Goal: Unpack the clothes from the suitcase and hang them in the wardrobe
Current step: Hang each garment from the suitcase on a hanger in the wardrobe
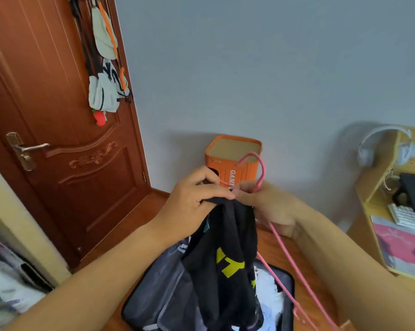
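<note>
A black garment (228, 259) with yellow lettering hangs in front of me over the open suitcase (158, 295) on the floor. My left hand (192, 199) grips the garment's top edge. My right hand (268, 206) holds a pink hanger (285, 254) by its neck, the hook standing up above the fingers and one arm slanting down to the right. White and pale clothes (270, 297) lie in the suitcase's right half.
An orange storage box (235, 161) stands against the grey wall behind the hands. A brown wooden door (58, 139) with bags hung on it is at left. A yellow desk (392, 235) with keyboard and headphones is at right. Clothes show at the far left edge.
</note>
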{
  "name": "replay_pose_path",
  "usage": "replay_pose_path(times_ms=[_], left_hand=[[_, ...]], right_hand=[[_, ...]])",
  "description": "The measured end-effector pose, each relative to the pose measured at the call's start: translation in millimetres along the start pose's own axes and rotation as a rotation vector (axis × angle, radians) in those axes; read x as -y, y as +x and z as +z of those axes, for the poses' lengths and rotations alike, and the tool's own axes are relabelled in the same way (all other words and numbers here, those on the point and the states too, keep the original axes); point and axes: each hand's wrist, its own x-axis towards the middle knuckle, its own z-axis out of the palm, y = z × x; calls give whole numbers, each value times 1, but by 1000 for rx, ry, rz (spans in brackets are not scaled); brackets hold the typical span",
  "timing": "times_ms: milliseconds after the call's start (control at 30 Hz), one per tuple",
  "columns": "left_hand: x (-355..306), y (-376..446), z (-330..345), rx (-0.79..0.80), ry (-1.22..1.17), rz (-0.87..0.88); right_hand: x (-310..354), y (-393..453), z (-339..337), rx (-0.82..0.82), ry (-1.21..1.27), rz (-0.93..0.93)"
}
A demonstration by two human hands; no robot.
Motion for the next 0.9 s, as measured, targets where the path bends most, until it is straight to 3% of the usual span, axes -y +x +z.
replay_pose_path(times_ms=[133, 200, 267, 367, 500, 600, 700, 767, 900], left_hand=[[1, -17, 28, -203, -12, -170], [12, -22, 44, -97, -139, -311], [30, -23, 54, 129, -312, -548], [51, -30, 56, 385, -251, -681], [74, -43, 44, 328, -90, -770], [87, -44, 38, 147, -1, -750], [90, -37, 26, -22, -137, -695], [88, -30, 15, -45, -141, -602], [76, -20, 5, 93, 420, -230]], right_hand=[[17, -5, -9, -130, -11, -108], [26, -11, -11, -149, -18, -142], [34, -17, -20, -178, -71, -157], [40, -27, -42, -296, -198, -150], [35, -43, -79, -563, -221, -98], [18, -53, -98, -600, -204, -34], [-8, -60, -109, -613, -204, 61], [-23, -62, -114, -647, -196, 101], [-40, -63, -113, -670, -222, 151]])
